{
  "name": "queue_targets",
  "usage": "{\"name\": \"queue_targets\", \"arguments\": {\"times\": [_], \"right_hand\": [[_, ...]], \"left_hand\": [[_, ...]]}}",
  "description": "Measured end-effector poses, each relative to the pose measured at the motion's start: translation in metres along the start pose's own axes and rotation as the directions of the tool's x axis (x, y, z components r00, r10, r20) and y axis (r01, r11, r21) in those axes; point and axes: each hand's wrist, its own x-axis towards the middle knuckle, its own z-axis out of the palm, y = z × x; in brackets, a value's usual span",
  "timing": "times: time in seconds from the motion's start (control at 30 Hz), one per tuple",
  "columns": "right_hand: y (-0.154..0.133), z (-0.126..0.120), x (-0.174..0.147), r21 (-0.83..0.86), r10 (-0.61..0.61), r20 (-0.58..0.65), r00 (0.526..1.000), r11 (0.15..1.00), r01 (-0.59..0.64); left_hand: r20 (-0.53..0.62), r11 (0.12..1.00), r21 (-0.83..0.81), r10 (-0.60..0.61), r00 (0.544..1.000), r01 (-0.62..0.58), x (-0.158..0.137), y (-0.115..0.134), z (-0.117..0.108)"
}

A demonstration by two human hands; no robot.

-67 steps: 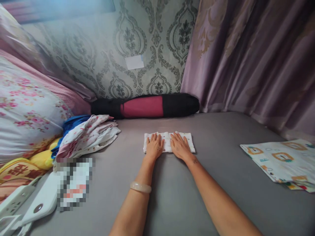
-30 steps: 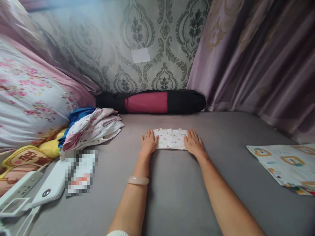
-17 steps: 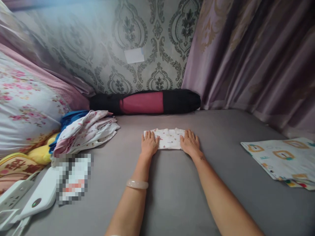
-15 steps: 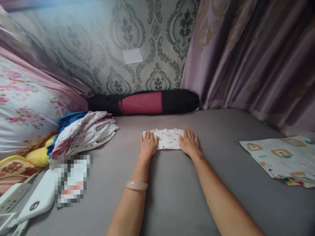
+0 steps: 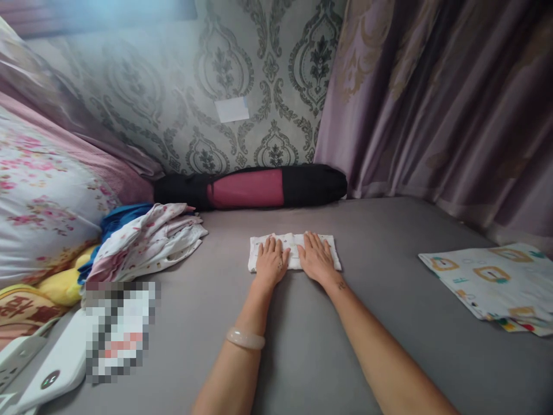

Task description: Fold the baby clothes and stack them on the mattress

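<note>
A small white garment (image 5: 294, 260) with a tiny print lies folded into a flat rectangle on the grey bed sheet (image 5: 311, 346). My left hand (image 5: 271, 259) rests palm down on its left half, fingers stretched out. On the right half my right hand (image 5: 317, 256) lies flat too, fingers spread and pointing away from me. Neither hand grips the cloth; both press on its top. A strip of the garment shows between the hands, and its two ends stick out beyond them.
Crumpled clothes (image 5: 147, 242) lie at the left beside a floral pillow (image 5: 43, 207). Nearer are a white power bank (image 5: 56, 363) and a power strip (image 5: 17, 360). A black and red rolled bag (image 5: 246, 189) lies along the wall. Folded printed cloth (image 5: 488, 282) lies at the right.
Both hands have moved inward from the garment's ends toward its middle and now lie flat on top. The view has tilted slightly up.
</note>
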Motion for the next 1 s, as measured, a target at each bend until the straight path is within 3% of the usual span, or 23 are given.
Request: {"name": "queue_targets", "arguments": {"times": [0.33,0.53,0.7,0.83,0.9,1.0], "right_hand": [[0.002,0.008,-0.002,0.008,0.035,0.040,0.999,0.999,-0.036],[-0.009,-0.004,0.002,0.029,0.084,0.124,0.989,0.996,-0.088],[-0.038,-0.001,0.008,0.048,-0.016,0.095,0.995,0.999,0.012],[-0.050,0.011,0.008,0.042,-0.028,0.078,0.997,0.999,0.024],[-0.051,0.017,0.007,0.038,-0.022,0.054,0.998,0.999,0.020],[-0.049,0.020,0.005,0.035,-0.026,0.028,0.999,0.999,0.025]], "left_hand": [[0.116,0.993,-0.111,-0.021,0.993,0.034,0.003,-0.001,0.007],[0.023,0.905,-0.424,-0.027,0.999,0.035,0.011,-0.010,0.001],[-0.059,0.606,-0.792,-0.207,0.977,0.080,0.018,-0.030,-0.009],[-0.066,0.375,-0.923,-0.370,0.927,0.083,0.017,-0.051,-0.012],[-0.031,0.244,-0.965,-0.465,0.885,0.094,0.016,-0.059,-0.012],[0.111,-0.050,-0.994,-0.608,0.786,0.102,0.018,-0.067,-0.010]]}}
